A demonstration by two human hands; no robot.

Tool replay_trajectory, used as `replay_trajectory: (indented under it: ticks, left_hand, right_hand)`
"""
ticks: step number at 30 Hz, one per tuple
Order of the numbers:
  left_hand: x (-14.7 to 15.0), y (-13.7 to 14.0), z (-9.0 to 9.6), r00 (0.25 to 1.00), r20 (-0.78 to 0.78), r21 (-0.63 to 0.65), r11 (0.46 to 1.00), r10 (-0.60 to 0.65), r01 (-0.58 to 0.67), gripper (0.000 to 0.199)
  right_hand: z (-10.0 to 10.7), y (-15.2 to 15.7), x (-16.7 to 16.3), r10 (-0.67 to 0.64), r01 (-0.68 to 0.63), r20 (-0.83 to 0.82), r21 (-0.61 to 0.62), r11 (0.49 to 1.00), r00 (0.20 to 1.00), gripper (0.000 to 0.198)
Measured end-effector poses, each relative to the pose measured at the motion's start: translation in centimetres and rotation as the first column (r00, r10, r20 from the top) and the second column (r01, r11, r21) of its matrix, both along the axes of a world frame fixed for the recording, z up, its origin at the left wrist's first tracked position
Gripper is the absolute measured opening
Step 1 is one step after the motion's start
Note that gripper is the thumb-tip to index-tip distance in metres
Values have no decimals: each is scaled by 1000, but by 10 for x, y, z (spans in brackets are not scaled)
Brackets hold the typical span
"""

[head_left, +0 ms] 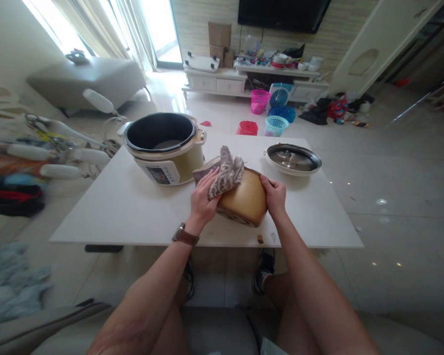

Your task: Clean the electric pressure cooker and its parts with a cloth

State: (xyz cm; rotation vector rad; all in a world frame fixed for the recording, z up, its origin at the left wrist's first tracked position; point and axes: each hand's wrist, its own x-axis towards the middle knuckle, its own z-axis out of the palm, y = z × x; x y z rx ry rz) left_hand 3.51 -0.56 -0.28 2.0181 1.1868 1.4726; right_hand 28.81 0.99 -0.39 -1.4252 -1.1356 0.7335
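Note:
A gold-coloured inner pot [246, 197] is tilted over the white table [133, 217], its mouth turned away from me. My right hand [274, 195] grips its rim on the right side. A brown patterned cloth [226, 175] lies against the pot's upper left, and my left hand [204, 197] is closed on it, pressing it to the pot. On the left of the table stands the electric pressure cooker body [170, 165], open at the top with a dark inside. Its round lid [294, 160] rests at the right with the metal underside up.
Two small scraps [260, 239] lie near the table's front edge. Beyond the table are a red stool [247, 128], a light blue basket [276, 125] and a pink basket [260, 101]. A white lamp-like fixture [55, 153] with several arms stands at the left.

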Motion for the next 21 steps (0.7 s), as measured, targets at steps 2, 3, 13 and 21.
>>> replay_trajectory:
  ticks: [2, 3, 13, 21]
  left_hand:
    - [-1, 3, -3, 997, 61, -63, 997, 52, -48, 48]
    - [-1, 5, -4, 993, 90, -108, 992, 74, -64, 47]
    - [1, 21, -30, 825, 495, -515, 857, 271, 27, 52]
    - [-2, 27, -46, 756, 517, -649, 760, 401, 41, 52]
  right_hand:
    - [-1, 0, 0, -8, 8, -15, 2, 1000, 1000, 69]
    - [-1, 0, 0, -11, 11, -20, 4, 1000, 1000, 69]
    - [-6, 0, 3, -24, 25, -52, 26, 999, 998, 74]
    - [2, -1, 2, -16, 16, 26, 19, 1000, 1000, 73]
